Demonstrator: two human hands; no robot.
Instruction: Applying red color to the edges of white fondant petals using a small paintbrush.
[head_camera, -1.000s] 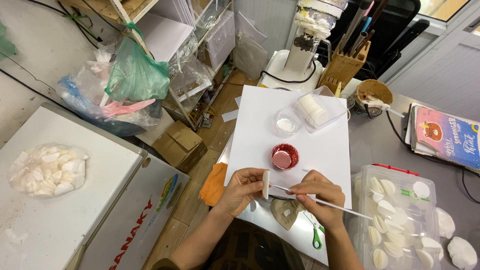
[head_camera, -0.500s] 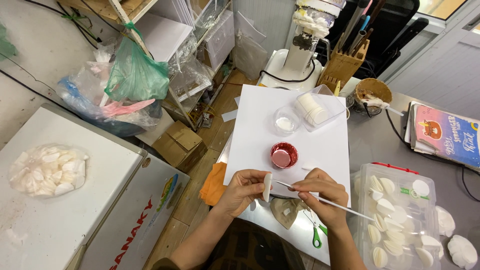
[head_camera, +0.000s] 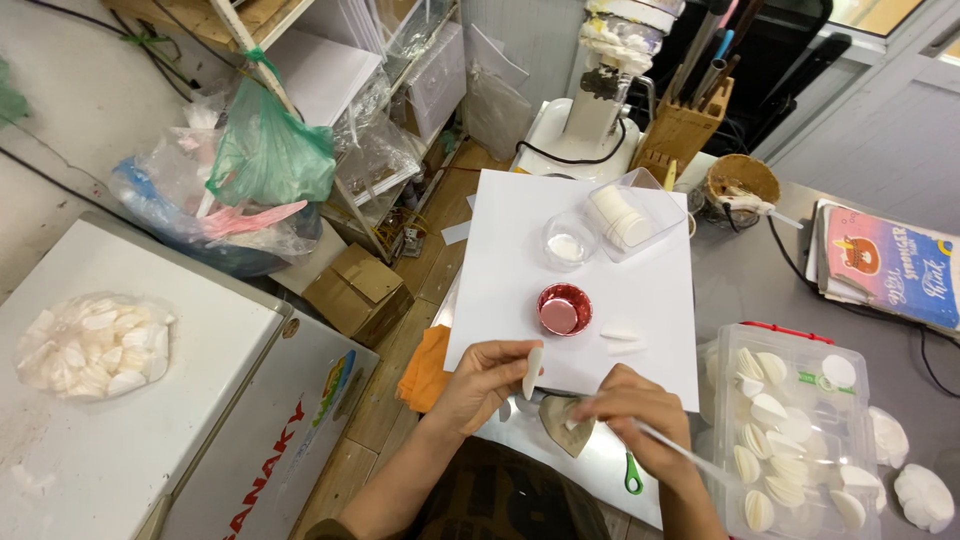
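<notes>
Two hands busy: your left hand (head_camera: 487, 378) pinches a white petal (head_camera: 533, 371) upright, your right hand (head_camera: 630, 420) grips a thin brush (head_camera: 672, 448), tip now off the petal, over a grey piece (head_camera: 566, 424). Red cup (head_camera: 564, 309) sits on white board (head_camera: 590, 270), petal box (head_camera: 795, 425) right.

You're in a cramped craft workshop — cluttered shelves (head_camera: 330, 70), a knife block (head_camera: 685, 125), a tub of white petals (head_camera: 790, 430).

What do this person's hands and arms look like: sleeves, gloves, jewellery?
Both are bare. The left hand and right hand wear no gloves, and no rings or watch show. Both forearms are uncovered, with no sleeves in view. A dark top shows at the bottom edge.
</notes>
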